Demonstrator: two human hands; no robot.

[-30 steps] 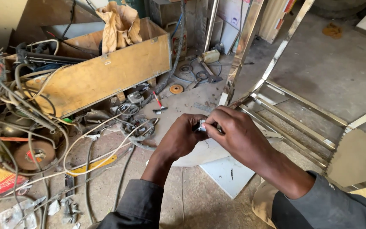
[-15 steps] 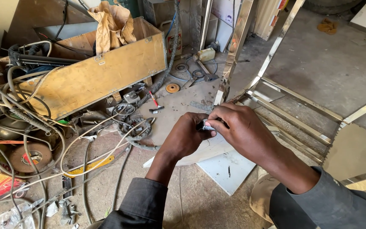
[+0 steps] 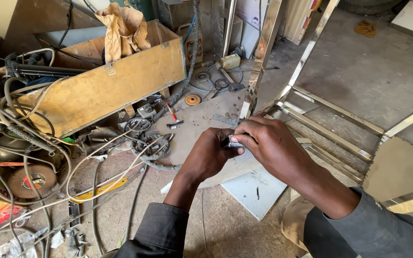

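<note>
My left hand (image 3: pixel 211 155) and my right hand (image 3: pixel 268 143) meet in the middle of the view, above the concrete floor. Between their fingertips they pinch a small shiny metal piece (image 3: pixel 231 142), mostly hidden by the fingers. Both hands are closed on it. Just behind and to the right of them stands a polished steel frame (image 3: pixel 333 112) of square tubes. My sleeves are dark grey.
A yellow wooden crate (image 3: pixel 106 91) with crumpled brown paper lies at the left, amid tangled cables (image 3: pixel 29 124) and an angle grinder disc (image 3: pixel 29 181). A small hammer (image 3: pixel 172 117), pliers (image 3: pixel 221 86) and a white sheet offcut (image 3: pixel 254 188) lie on the floor.
Both hands stay together on the small piece, with only slight finger movement. The view has shifted a little.
</note>
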